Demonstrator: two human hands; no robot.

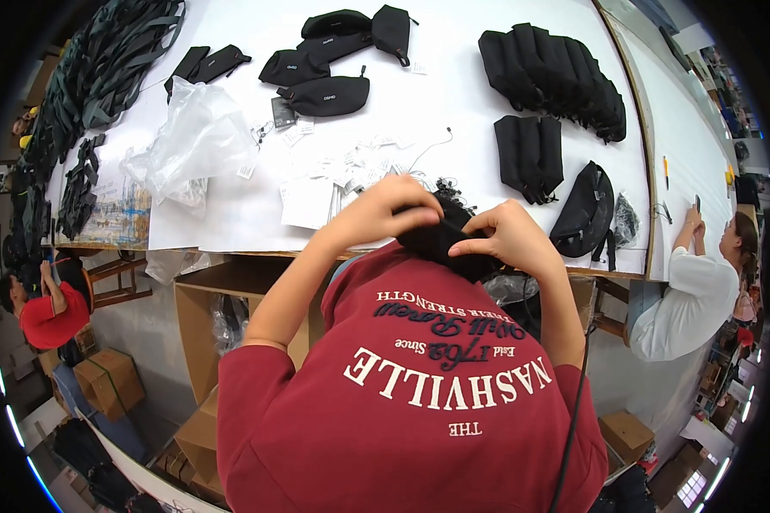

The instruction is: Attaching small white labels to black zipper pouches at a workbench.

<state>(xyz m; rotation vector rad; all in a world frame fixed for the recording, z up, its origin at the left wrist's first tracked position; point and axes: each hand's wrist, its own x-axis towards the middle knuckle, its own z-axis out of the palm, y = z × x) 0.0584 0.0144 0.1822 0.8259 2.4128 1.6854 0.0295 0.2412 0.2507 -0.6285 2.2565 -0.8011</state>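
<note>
At the table's front edge, close to my body, both hands grip a black fabric pouch point(441, 238). My left hand point(389, 209) has its fingers bent over the far left side of the cloth. On the right side, my right hand point(512, 239) pinches the pouch between thumb and fingers. Part of the pouch is hidden behind my hands and my red shirt. Just beyond it lies a small heap of black cords point(453, 193). White paper tags point(359, 167) are scattered and stacked left of the cords.
Several black zip pouches point(325, 96) lie at the back. Rows of black pouches point(552, 73) stand at the right, near a black waist bag point(583, 209). Clear plastic bags point(192, 137) and black straps point(103, 73) lie left. People sit at both sides.
</note>
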